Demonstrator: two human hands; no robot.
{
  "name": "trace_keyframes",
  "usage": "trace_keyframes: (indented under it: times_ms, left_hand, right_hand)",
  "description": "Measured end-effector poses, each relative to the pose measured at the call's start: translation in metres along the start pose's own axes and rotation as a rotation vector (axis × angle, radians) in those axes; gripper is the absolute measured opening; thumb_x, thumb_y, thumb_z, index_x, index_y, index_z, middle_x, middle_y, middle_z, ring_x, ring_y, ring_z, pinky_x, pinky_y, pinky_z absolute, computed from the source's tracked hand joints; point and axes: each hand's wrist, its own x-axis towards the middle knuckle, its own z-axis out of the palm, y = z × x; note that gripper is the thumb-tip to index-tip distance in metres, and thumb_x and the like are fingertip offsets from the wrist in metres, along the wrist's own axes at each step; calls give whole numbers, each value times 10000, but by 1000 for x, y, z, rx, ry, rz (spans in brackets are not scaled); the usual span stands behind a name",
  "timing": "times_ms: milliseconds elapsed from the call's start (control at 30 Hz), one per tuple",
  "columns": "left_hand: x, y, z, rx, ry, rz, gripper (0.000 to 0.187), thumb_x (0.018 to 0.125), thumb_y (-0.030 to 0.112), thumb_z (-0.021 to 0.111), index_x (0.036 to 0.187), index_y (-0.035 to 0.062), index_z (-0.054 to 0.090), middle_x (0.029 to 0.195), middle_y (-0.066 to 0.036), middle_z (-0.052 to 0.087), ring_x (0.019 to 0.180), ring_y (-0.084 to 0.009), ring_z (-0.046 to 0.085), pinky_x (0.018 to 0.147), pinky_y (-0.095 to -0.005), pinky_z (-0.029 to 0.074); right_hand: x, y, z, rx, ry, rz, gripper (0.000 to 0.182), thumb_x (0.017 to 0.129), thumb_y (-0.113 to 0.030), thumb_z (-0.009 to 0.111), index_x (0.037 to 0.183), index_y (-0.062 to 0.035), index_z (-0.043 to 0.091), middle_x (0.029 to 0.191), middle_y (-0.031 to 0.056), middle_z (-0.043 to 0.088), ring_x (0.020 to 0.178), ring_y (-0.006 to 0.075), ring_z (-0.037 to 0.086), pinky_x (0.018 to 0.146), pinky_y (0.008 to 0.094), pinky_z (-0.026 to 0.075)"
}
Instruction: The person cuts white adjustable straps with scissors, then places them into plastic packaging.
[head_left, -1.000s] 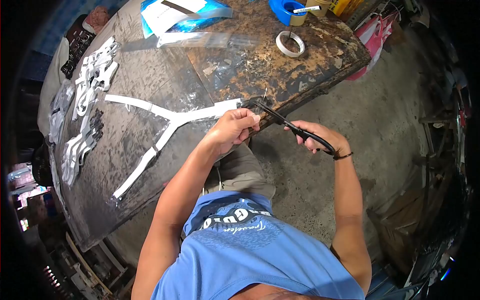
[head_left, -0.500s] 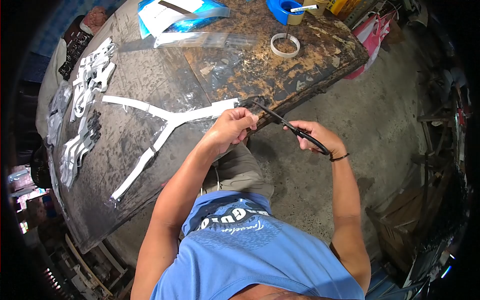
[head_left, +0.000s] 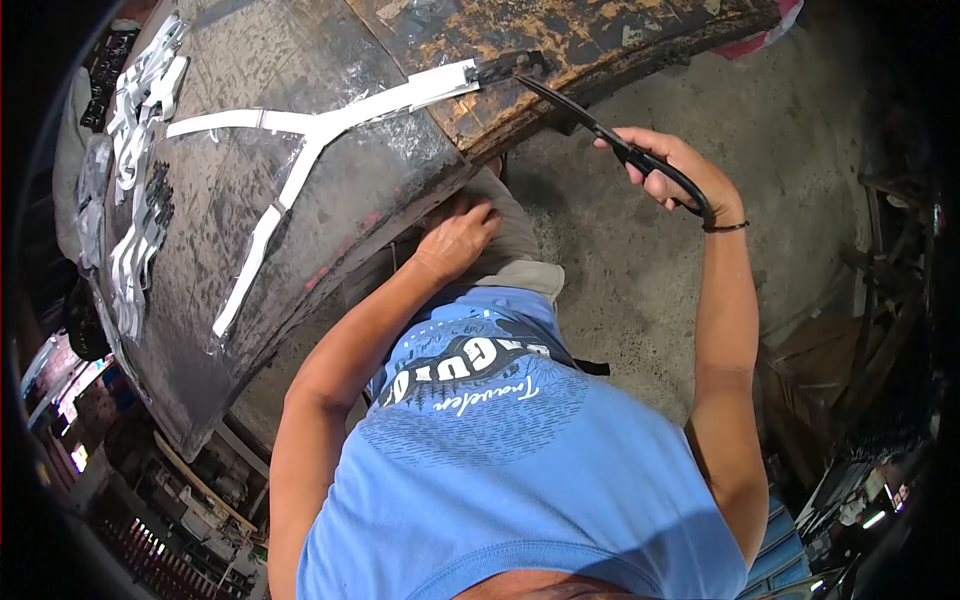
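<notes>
My right hand [head_left: 680, 170] is wrapped around the handle of black scissors [head_left: 640, 155], raised beside the table's edge with the blades aimed at the far left. Down at the lap, my left hand [head_left: 460, 238] rests against the grey-green shorts [head_left: 515, 225], its fingers curled in; whatever they may hold is hidden. Across the tabletop lies a Y-shaped white strap [head_left: 365, 108] with metal adjusters on two arms. Its wide end reaches a dark patch [head_left: 510, 66] close to the scissor tips, and neither hand touches it.
Bundles of white straps [head_left: 145, 100] are heaped along the left side of the worn table [head_left: 330, 215]. Its thick, rough edge runs between the strap and my body. Concrete floor [head_left: 620, 280] spreads on the right, with wooden pieces [head_left: 820, 350] farther out.
My left hand has dropped from above the table edge to my lap. My right hand has shifted right, still holding the scissors. The view has tilted, so the tabletop sits higher.
</notes>
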Motion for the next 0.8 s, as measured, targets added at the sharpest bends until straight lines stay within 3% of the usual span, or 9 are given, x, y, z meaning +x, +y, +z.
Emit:
trace_keyframes:
  times_ms: [100,167,300,400,500,633,700,733,800]
  left_hand:
    - [-11,-5,11,72,-59,109,249,837,106,488,1063,63,585,1122,-126,565,968,-328,633,868,-398,512]
    - [-10,-7,2,84,-297,173,294,842,118,495,1115,55,583,1195,-128,557,990,-330,631,885,-392,510]
    - [-12,-16,-5,175,-351,205,313,878,186,495,1148,51,578,1240,-138,561,984,-326,639,902,-360,508]
    - [-19,-16,-9,195,-327,231,477,924,384,483,1264,55,537,1245,-210,572,920,-340,661,826,-355,536]
    - [-18,11,-49,88,-169,112,435,893,331,572,1227,53,559,1028,-185,636,858,-322,665,703,-413,545]
    - [6,41,-129,-235,301,203,110,797,142,687,786,52,626,713,-103,583,674,-294,622,581,-406,506]
    - [30,34,-163,-300,599,74,131,824,138,668,759,40,611,682,-122,548,620,-310,568,557,-396,471]
    - [43,32,-183,-352,609,-135,202,870,184,634,771,10,608,681,-138,522,628,-312,535,576,-394,435]
    - [81,1,-191,-307,544,-240,368,914,335,574,823,-19,613,730,-164,518,719,-303,545,670,-428,427]
  right_hand:
    - [-2,-4,2,14,3,53,691,710,-470,761,1293,-153,571,662,-92,480,478,0,436,389,148,360]
    - [-3,-4,1,40,3,93,723,695,-505,765,1295,-154,569,668,-91,482,481,-1,439,389,148,362]
    - [-3,1,1,4,-13,-9,615,762,-372,740,1306,-147,558,673,-92,482,490,-6,437,389,153,365]
    - [-3,-5,1,85,-32,103,525,810,-195,678,1312,-120,542,686,-86,486,497,-7,422,401,155,353]
    - [-4,-11,2,121,-54,105,517,810,-142,642,1314,-108,532,693,-80,483,494,-3,412,412,149,348]
    - [-2,-13,0,158,-80,205,513,843,-158,627,1336,-97,501,673,-76,456,496,-1,390,407,153,335]
    - [-2,-12,-1,138,-68,232,504,857,-153,604,1345,-92,490,661,-75,456,499,0,393,401,160,328]
    - [-2,-6,-1,93,-74,162,504,860,-160,604,1345,-91,489,658,-74,461,500,0,399,399,162,329]
    - [-2,-4,-1,6,-70,110,520,860,-204,619,1351,-97,486,658,-70,487,505,8,424,406,170,348]
